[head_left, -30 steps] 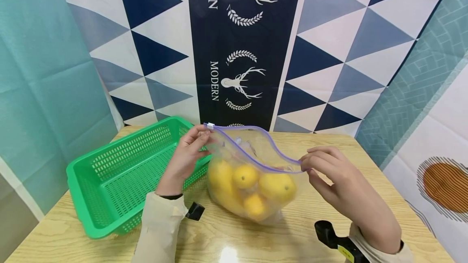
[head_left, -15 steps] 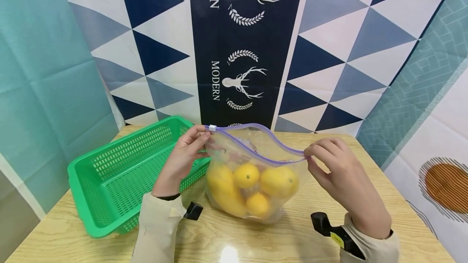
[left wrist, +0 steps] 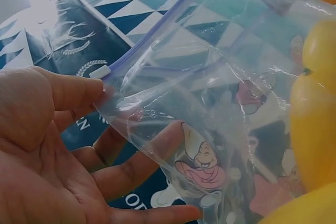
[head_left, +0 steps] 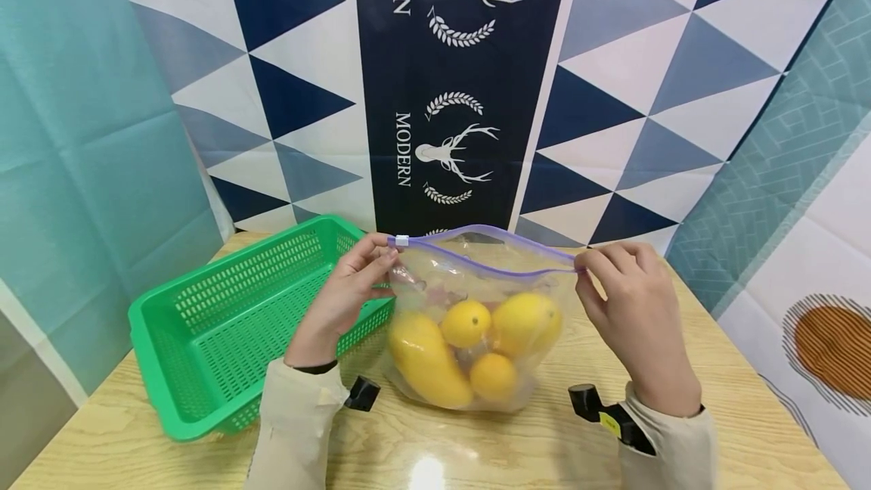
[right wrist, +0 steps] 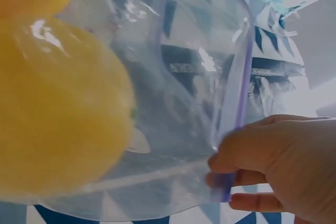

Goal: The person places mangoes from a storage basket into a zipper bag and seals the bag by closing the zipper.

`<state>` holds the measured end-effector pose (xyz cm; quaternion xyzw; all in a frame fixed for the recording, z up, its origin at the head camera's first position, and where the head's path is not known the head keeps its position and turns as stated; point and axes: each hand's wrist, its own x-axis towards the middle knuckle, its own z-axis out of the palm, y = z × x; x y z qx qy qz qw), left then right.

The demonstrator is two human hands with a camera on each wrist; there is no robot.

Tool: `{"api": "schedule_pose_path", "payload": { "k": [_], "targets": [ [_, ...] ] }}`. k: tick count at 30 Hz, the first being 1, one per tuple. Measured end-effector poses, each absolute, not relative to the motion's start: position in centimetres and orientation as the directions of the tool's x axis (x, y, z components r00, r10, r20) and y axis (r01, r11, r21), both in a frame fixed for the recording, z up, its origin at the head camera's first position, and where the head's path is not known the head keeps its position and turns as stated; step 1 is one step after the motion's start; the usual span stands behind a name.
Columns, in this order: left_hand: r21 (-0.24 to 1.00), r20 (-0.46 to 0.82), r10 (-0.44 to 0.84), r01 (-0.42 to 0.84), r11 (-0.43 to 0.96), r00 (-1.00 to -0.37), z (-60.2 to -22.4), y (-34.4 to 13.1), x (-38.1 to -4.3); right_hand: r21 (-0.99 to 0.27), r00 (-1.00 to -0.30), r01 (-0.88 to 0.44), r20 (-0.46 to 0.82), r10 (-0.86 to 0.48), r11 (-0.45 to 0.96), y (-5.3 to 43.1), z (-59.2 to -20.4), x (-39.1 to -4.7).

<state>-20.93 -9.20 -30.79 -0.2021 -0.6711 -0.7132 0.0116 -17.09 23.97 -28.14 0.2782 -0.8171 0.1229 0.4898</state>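
A clear zip bag (head_left: 435, 289) with a purple zip edge stands upright on the table, its mouth partly parted. Inside it are several yellow fruits: a long mango-like one (head_left: 427, 361), a round one (head_left: 466, 323), a larger one (head_left: 525, 324) and a small orange one (head_left: 493, 377). My left hand (head_left: 349, 289) pinches the bag's top left corner beside the white slider (left wrist: 100, 72); its other fingers spread behind the plastic. At the top right corner my right hand (head_left: 629, 308) pinches the purple zip end (right wrist: 223, 186) between thumb and fingers. Cartoon figures (left wrist: 201, 163) are printed on the bag.
A green perforated basket (head_left: 146, 369) stands on the left of the wooden table (head_left: 544, 445), close to my left forearm. A patterned cloth (head_left: 306, 97) hangs behind the table. Black camera mounts sit on both wrists.
My right hand has risen and shifted slightly right, lifting that corner of the bag. The zip edge is pulled straighter and the mouth has narrowed. My left hand has barely moved.
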Motion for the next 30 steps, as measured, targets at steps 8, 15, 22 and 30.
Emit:
{"api": "schedule_pose_path", "payload": {
  "k": [8,15,22,30],
  "targets": [
    [0.95,0.312,0.304,0.285,-0.13,-0.9,-30.9,-8.7,-21.2,-0.003,-0.397,-0.441,0.898,-0.192,0.897,24.4,-29.1,-18.3],
    [0.95,0.306,0.33,0.264,-0.167,-0.893,-31.0,-8.0,-21.3,-0.088,-0.433,-0.38,0.897,-0.093,0.921,24.9,-29.4,-18.9],
    [0.952,0.297,0.315,0.255,-0.166,-0.901,-31.3,-7.7,-21.5,-0.135,-0.458,-0.352,0.888,-0.044,0.926,25.0,-29.7,-19.4],
    [0.952,0.294,0.319,0.245,-0.183,-0.901,-31.7,-7.6,-21.9,-0.179,-0.49,-0.342,0.872,-0.013,0.922,25.2,-29.9,-19.6]
  ]
}}
